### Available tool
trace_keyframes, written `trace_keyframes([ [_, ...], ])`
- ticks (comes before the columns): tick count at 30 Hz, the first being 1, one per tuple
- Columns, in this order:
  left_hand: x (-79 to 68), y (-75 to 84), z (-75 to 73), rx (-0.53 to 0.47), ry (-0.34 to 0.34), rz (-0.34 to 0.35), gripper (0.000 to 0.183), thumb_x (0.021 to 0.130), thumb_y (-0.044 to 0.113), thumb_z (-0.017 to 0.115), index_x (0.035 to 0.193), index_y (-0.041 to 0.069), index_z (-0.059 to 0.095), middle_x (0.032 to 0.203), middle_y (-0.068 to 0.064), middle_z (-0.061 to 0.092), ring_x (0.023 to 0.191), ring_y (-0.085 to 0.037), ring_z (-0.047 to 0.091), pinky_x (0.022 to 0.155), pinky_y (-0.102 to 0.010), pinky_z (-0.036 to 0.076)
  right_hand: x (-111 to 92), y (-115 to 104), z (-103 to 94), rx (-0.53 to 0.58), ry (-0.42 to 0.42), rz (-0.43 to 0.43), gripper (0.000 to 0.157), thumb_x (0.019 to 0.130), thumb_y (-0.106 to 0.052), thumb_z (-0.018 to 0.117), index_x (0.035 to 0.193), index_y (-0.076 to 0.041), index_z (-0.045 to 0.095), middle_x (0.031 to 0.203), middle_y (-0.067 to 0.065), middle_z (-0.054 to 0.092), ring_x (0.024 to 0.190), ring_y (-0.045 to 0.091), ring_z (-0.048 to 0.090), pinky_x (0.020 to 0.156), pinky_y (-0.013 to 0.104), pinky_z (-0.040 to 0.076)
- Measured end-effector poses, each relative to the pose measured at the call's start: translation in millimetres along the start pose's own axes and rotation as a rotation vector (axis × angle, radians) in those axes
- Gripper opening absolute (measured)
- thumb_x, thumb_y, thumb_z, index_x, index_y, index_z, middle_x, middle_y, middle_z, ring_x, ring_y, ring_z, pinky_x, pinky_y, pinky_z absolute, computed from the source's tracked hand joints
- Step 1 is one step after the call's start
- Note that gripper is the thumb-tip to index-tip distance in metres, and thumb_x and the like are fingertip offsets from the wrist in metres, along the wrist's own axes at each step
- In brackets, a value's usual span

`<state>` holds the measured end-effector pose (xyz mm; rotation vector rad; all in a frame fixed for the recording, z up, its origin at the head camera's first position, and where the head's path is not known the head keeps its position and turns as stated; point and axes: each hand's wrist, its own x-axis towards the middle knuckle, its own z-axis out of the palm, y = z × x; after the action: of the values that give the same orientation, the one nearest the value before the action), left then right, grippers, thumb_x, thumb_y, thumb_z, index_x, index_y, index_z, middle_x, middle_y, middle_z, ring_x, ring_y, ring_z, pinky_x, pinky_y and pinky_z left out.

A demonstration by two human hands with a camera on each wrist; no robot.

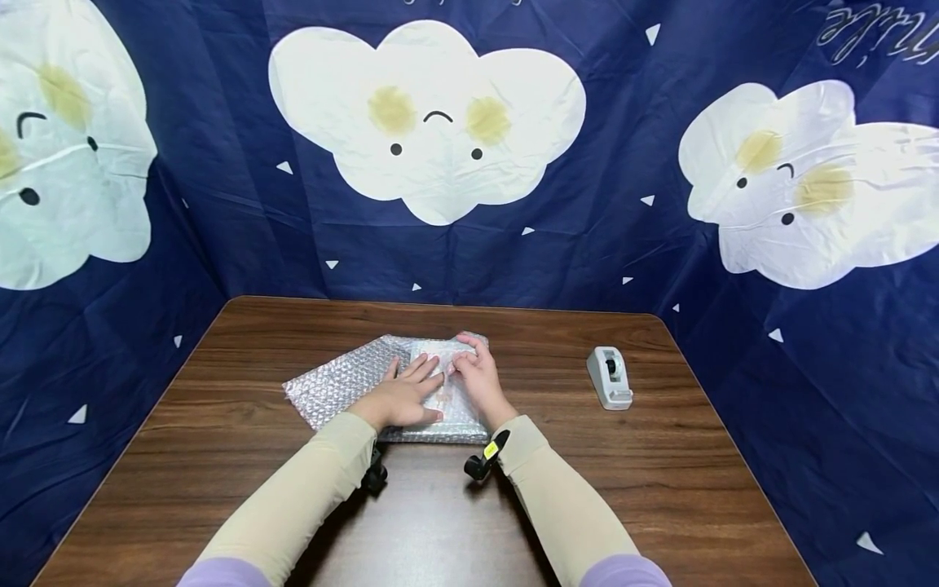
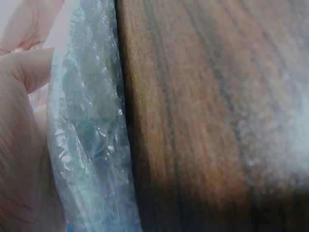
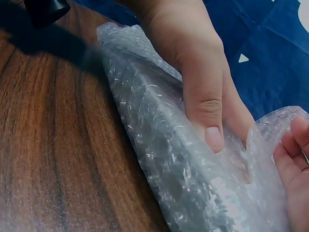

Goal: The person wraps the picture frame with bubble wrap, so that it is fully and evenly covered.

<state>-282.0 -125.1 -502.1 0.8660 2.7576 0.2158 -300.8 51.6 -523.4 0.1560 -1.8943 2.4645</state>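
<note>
A sheet of bubble wrap [image 1: 337,387] lies on the table, its loose part spread out to the left. On its right part is a flat rectangular packet [image 1: 458,412], seen through clear wrap with faint print on it. My left hand [image 1: 399,399] presses flat on the packet with spread fingers; its thumb [image 3: 212,137] rests along the top in the right wrist view. At the packet's right side my right hand [image 1: 477,379] has curled fingers at a raised flap of bubble wrap [image 3: 282,123], pinching it. Thick wrapped layers [image 2: 91,121] show along the near edge.
A white tape dispenser [image 1: 610,379] stands on the wooden table [image 1: 660,489] to the right. Dark blue cloth [image 1: 623,244] with white clouds hangs around the back and sides. Each wrist carries a small black camera [image 1: 477,467].
</note>
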Motion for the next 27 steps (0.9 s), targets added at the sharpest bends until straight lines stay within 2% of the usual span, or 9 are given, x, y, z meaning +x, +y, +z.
trace_keyframes([
  [5, -0.8, 0.1, 0.3, 0.000, -0.002, -0.003, 0.084, 0.093, 0.063, 0.054, 0.160, 0.017, 0.031, 0.170, -0.005, 0.009, 0.156, -0.027, 0.002, 0.119, -0.065, -0.003, 2, 1, 0.9, 0.003, -0.005, 0.028, 0.045, 0.092, 0.014, 0.047, 0.137, 0.013, 0.043, 0.070, -0.005, 0.056, 0.066, 0.006, 0.056, 0.065, 0.019, 0.050],
  [13, -1.7, -1.6, 2.8, -0.012, 0.025, -0.022, 0.099, 0.093, 0.064, 0.053, 0.161, 0.003, 0.016, 0.169, -0.012, 0.006, 0.156, -0.030, 0.001, 0.120, -0.064, -0.003, 3, 4, 1.8, -0.070, -0.037, 0.057, 0.046, 0.091, 0.011, 0.049, 0.137, 0.011, 0.046, 0.073, -0.001, 0.059, 0.069, 0.009, 0.058, 0.069, 0.020, 0.051],
  [19, -1.3, -2.6, 6.5, -0.081, 0.054, -0.038, 0.109, 0.091, 0.064, 0.056, 0.161, -0.001, 0.004, 0.169, -0.015, 0.002, 0.156, -0.033, -0.004, 0.121, -0.061, -0.005, 2, 2, 3.3, -0.068, -0.021, 0.074, 0.045, 0.090, 0.008, 0.048, 0.135, 0.012, 0.047, 0.071, 0.001, 0.061, 0.068, 0.011, 0.060, 0.072, 0.026, 0.054],
  [23, 0.4, -5.4, 12.3, -0.142, 0.080, -0.055, 0.116, 0.088, 0.064, 0.060, 0.160, 0.000, -0.003, 0.170, -0.014, 0.000, 0.156, -0.030, -0.005, 0.121, -0.059, -0.008, 2, 2, 4.6, -0.044, -0.027, 0.098, 0.045, 0.090, 0.006, 0.046, 0.134, 0.012, 0.045, 0.072, 0.003, 0.062, 0.069, 0.013, 0.063, 0.076, 0.032, 0.058],
  [27, 0.8, -9.4, 16.6, -0.201, 0.130, -0.064, 0.123, 0.084, 0.064, 0.065, 0.161, 0.002, -0.007, 0.169, -0.016, 0.004, 0.156, -0.029, -0.003, 0.121, -0.059, -0.008, 3, 2, 6.3, -0.046, -0.013, 0.114, 0.043, 0.091, 0.003, 0.046, 0.134, 0.009, 0.046, 0.071, 0.003, 0.060, 0.067, 0.014, 0.064, 0.074, 0.032, 0.059],
])
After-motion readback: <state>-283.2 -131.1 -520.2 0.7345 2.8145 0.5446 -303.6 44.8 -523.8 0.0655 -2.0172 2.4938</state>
